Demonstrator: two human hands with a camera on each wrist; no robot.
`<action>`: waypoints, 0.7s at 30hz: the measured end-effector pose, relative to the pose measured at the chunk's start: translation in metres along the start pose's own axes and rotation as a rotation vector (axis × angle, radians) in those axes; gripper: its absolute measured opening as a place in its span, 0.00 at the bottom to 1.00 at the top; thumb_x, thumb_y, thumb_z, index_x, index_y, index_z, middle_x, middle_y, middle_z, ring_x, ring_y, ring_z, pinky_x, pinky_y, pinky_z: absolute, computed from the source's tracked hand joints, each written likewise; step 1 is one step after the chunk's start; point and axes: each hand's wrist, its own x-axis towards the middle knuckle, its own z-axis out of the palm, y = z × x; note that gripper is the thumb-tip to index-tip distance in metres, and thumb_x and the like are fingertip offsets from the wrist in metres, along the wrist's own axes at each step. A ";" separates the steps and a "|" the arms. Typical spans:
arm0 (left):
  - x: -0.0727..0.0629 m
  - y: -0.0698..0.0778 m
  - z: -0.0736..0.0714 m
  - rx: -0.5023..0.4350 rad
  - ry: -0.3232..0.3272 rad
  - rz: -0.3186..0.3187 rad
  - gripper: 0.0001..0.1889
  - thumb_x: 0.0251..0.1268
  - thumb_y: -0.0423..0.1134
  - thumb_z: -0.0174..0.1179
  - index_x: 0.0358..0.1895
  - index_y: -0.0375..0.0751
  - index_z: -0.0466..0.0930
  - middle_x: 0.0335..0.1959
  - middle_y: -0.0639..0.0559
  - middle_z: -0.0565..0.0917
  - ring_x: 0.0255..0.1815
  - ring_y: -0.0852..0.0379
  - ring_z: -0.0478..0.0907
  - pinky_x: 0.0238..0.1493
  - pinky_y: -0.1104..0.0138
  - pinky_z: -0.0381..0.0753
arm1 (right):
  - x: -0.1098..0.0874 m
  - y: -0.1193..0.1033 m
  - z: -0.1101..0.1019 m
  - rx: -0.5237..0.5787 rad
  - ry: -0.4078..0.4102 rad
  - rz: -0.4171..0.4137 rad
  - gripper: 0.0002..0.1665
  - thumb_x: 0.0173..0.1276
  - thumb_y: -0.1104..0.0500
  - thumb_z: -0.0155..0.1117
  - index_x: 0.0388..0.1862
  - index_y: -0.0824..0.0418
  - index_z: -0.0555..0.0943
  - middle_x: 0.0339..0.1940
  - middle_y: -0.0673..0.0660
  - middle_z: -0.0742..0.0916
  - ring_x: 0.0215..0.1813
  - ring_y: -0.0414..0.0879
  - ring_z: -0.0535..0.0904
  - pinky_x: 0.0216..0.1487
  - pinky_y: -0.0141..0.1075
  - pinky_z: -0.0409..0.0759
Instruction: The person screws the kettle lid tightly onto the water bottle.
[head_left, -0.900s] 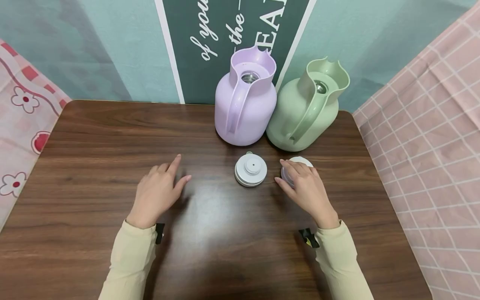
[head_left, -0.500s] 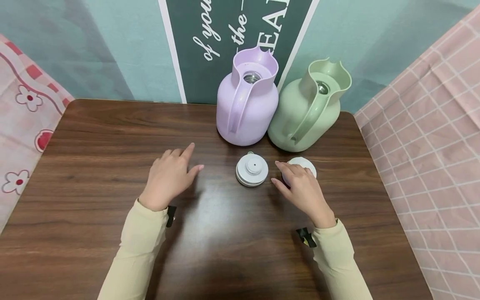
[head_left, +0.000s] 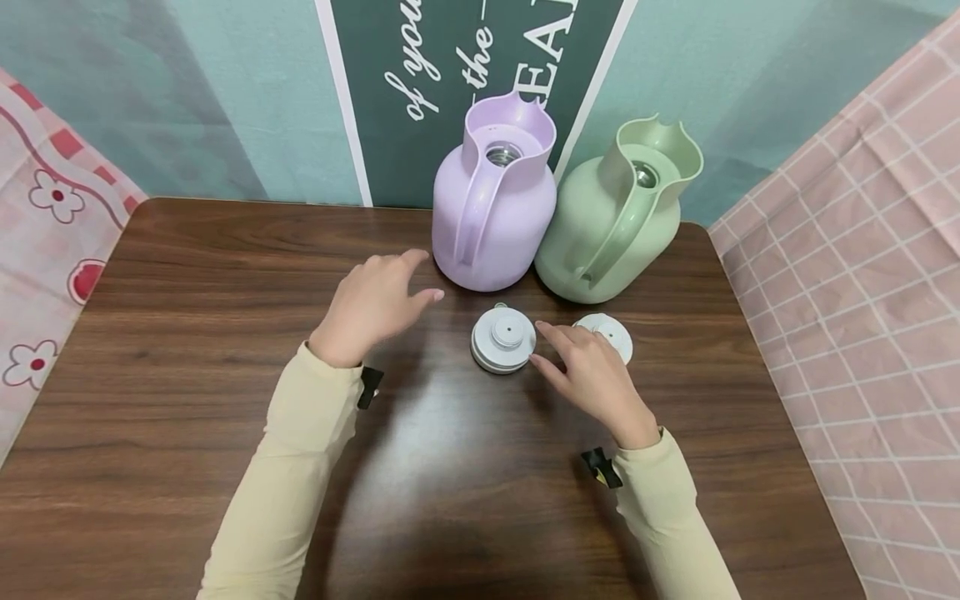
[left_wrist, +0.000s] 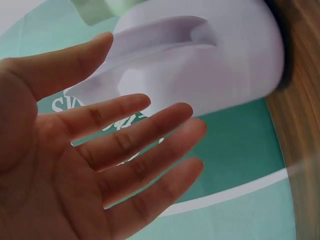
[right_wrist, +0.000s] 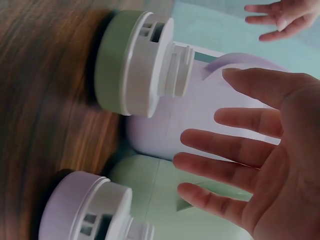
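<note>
My left hand (head_left: 371, 302) hovers just left of the lilac thermos jug (head_left: 491, 204), its fingers spread and holding nothing. In the left wrist view the jug's handle lies beyond the thumb, with a gap I cannot judge. My right hand (head_left: 596, 375) is spread over the table between two lids, empty too. Its fingertips are close to the green-sided lid (right_wrist: 117, 62), which lies upside down with its white underside (head_left: 504, 333) up. Partly behind the hand is the lilac-sided lid (right_wrist: 67, 205), also upside down. A green thermos jug (head_left: 611, 217) stands beside the lilac one; both necks are uncovered.
The brown wooden table (head_left: 187, 350) runs back to a teal cloth (head_left: 202, 100) with a dark lettered panel, close behind the jugs. Pink checked cloth (head_left: 885, 333) borders the right side, flowered cloth (head_left: 60, 242) the left.
My left hand has moved forward and right, up to the lilac jug. My right hand has shifted left from the lilac-sided lid towards the green-sided one. Jugs and lids stay in place.
</note>
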 end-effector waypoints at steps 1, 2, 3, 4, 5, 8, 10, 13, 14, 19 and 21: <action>0.002 0.002 -0.001 -0.006 0.001 0.003 0.27 0.60 0.47 0.58 0.59 0.38 0.69 0.49 0.39 0.78 0.47 0.36 0.74 0.44 0.47 0.71 | 0.001 -0.001 0.000 0.003 -0.004 0.000 0.26 0.58 0.54 0.65 0.52 0.66 0.76 0.43 0.61 0.83 0.44 0.55 0.79 0.41 0.50 0.73; 0.005 0.003 -0.002 -0.008 0.002 0.000 0.26 0.59 0.48 0.59 0.59 0.39 0.69 0.49 0.39 0.78 0.47 0.36 0.74 0.44 0.47 0.71 | 0.002 -0.001 -0.001 0.006 -0.006 -0.003 0.26 0.58 0.54 0.66 0.52 0.67 0.76 0.43 0.61 0.83 0.43 0.55 0.79 0.40 0.49 0.73; 0.007 0.005 -0.003 -0.006 0.003 -0.006 0.26 0.59 0.48 0.59 0.58 0.39 0.70 0.48 0.39 0.78 0.46 0.36 0.75 0.44 0.47 0.71 | 0.003 -0.002 -0.001 0.008 -0.009 -0.007 0.26 0.58 0.54 0.66 0.52 0.67 0.76 0.42 0.61 0.83 0.43 0.55 0.79 0.40 0.49 0.74; 0.009 0.006 -0.004 -0.004 0.001 -0.011 0.26 0.59 0.48 0.59 0.58 0.40 0.70 0.48 0.39 0.79 0.45 0.36 0.75 0.43 0.47 0.71 | 0.004 -0.002 -0.001 0.010 -0.010 -0.013 0.26 0.58 0.54 0.66 0.52 0.67 0.76 0.42 0.61 0.83 0.43 0.55 0.79 0.40 0.49 0.74; 0.012 0.008 -0.005 -0.002 -0.002 -0.016 0.26 0.59 0.48 0.59 0.58 0.40 0.70 0.47 0.39 0.79 0.45 0.35 0.75 0.43 0.47 0.71 | 0.005 -0.002 -0.001 0.011 -0.011 -0.019 0.26 0.58 0.54 0.65 0.52 0.67 0.76 0.42 0.61 0.83 0.43 0.55 0.79 0.39 0.49 0.74; 0.020 0.012 -0.007 0.009 -0.015 -0.022 0.25 0.58 0.48 0.59 0.57 0.40 0.70 0.44 0.39 0.79 0.44 0.36 0.75 0.42 0.48 0.71 | 0.008 -0.002 -0.002 0.020 -0.010 -0.038 0.26 0.58 0.54 0.65 0.53 0.67 0.76 0.42 0.62 0.83 0.43 0.55 0.79 0.40 0.49 0.74; 0.025 0.014 -0.008 -0.001 -0.026 -0.014 0.25 0.59 0.48 0.59 0.56 0.39 0.71 0.40 0.40 0.80 0.43 0.38 0.75 0.43 0.49 0.71 | 0.010 -0.001 -0.003 0.029 -0.011 -0.042 0.26 0.58 0.55 0.65 0.53 0.67 0.76 0.43 0.63 0.83 0.44 0.55 0.79 0.40 0.49 0.74; 0.033 0.017 -0.010 -0.029 -0.031 0.005 0.22 0.58 0.47 0.60 0.52 0.39 0.72 0.37 0.43 0.80 0.41 0.42 0.76 0.41 0.52 0.72 | 0.014 0.000 -0.005 0.043 -0.016 -0.038 0.26 0.58 0.55 0.65 0.53 0.67 0.75 0.45 0.63 0.82 0.45 0.56 0.78 0.42 0.50 0.73; 0.035 0.017 -0.010 -0.041 -0.030 0.011 0.21 0.58 0.47 0.60 0.50 0.38 0.73 0.37 0.43 0.79 0.41 0.43 0.75 0.42 0.53 0.71 | 0.015 0.001 -0.006 0.048 -0.019 -0.037 0.26 0.58 0.55 0.65 0.53 0.67 0.75 0.46 0.63 0.82 0.46 0.56 0.78 0.42 0.50 0.73; 0.045 0.018 -0.009 -0.090 -0.011 0.022 0.18 0.54 0.46 0.62 0.43 0.37 0.75 0.36 0.44 0.79 0.38 0.45 0.75 0.39 0.56 0.72 | 0.021 0.004 -0.008 0.065 -0.028 -0.043 0.25 0.59 0.56 0.65 0.53 0.68 0.76 0.45 0.63 0.82 0.45 0.56 0.78 0.44 0.48 0.73; 0.047 0.019 -0.008 -0.101 -0.002 0.024 0.17 0.53 0.45 0.63 0.39 0.36 0.75 0.33 0.44 0.79 0.35 0.45 0.74 0.36 0.57 0.71 | 0.024 0.006 -0.008 0.073 -0.032 -0.038 0.25 0.59 0.57 0.64 0.53 0.68 0.76 0.45 0.63 0.82 0.46 0.56 0.78 0.45 0.47 0.73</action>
